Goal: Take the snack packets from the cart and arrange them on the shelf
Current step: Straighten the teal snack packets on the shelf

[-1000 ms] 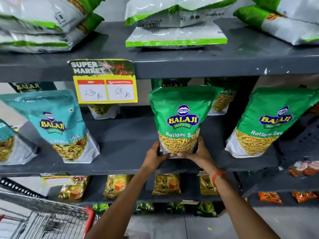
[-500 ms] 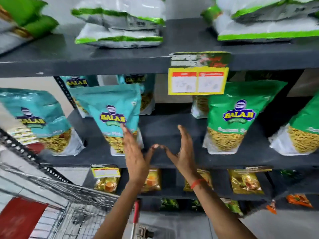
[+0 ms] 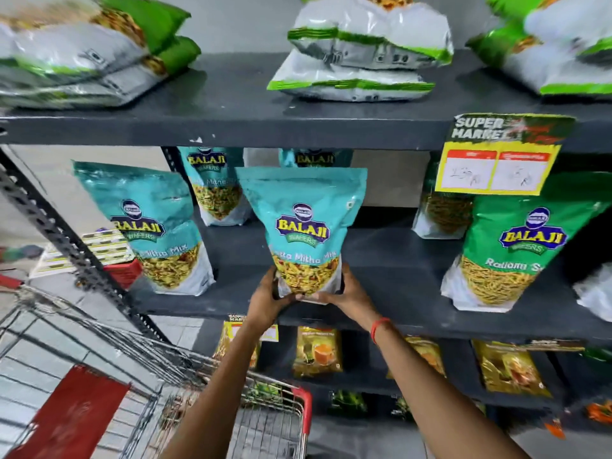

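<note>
A teal Balaji Khatta Mitha Mix packet (image 3: 303,226) stands upright at the front of the dark middle shelf (image 3: 390,276). My left hand (image 3: 266,298) grips its lower left corner and my right hand (image 3: 346,293) grips its lower right corner. A second teal packet (image 3: 155,226) stands to its left, and two more stand behind it. A green Ratlami Sev packet (image 3: 510,250) stands to the right. The wire cart (image 3: 271,422) with its red rim is below my arms; its contents are hard to see.
White-and-green bags (image 3: 361,54) lie flat on the top shelf. A yellow price tag (image 3: 496,160) hangs from the top shelf's edge. Yellow packets (image 3: 316,351) line the lower shelf. A perforated black upright (image 3: 66,240) slants down on the left.
My hands left the green Ratlami Sev packet standing on the shelf, moved left open, and now hold the teal packet's base. The view shifted left along the shelf.
</note>
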`<action>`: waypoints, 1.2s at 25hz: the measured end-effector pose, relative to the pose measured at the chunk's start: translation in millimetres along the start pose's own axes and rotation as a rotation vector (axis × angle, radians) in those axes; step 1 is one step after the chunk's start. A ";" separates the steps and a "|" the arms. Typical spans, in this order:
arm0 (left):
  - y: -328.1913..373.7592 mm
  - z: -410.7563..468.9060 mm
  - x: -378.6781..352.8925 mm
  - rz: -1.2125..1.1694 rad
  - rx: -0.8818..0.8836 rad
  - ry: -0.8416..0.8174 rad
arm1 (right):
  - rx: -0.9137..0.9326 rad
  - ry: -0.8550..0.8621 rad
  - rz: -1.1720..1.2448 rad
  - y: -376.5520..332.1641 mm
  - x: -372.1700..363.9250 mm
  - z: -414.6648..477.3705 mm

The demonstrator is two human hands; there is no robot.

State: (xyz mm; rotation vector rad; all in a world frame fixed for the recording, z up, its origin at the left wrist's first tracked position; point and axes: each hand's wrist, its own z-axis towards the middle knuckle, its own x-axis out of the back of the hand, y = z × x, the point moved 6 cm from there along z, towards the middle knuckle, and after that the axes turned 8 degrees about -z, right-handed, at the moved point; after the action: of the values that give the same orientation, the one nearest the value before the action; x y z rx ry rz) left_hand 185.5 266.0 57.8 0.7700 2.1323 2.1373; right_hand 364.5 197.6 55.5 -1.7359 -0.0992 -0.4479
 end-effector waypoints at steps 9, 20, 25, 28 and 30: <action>15.7 -3.5 1.0 -0.033 -0.009 0.029 | 0.002 -0.045 -0.048 -13.2 0.5 -1.1; 12.5 -0.9 5.4 -0.054 0.012 0.025 | -0.020 0.007 -0.031 -16.4 -2.5 0.6; 13.0 -0.8 4.4 -0.042 -0.033 0.058 | -0.051 0.044 -0.089 -9.3 -6.1 -2.1; 14.1 -1.6 5.1 -0.030 -0.053 0.089 | -0.054 0.077 -0.113 -10.3 -8.9 -1.5; 13.3 -2.7 5.5 -0.018 -0.070 0.115 | -0.057 0.112 -0.117 -11.3 -10.4 1.3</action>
State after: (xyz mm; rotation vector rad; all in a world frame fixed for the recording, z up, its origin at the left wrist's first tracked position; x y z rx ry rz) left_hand 184.0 264.6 72.3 0.6355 2.0937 2.2863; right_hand 351.8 203.1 62.2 -1.7630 -0.1095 -0.6383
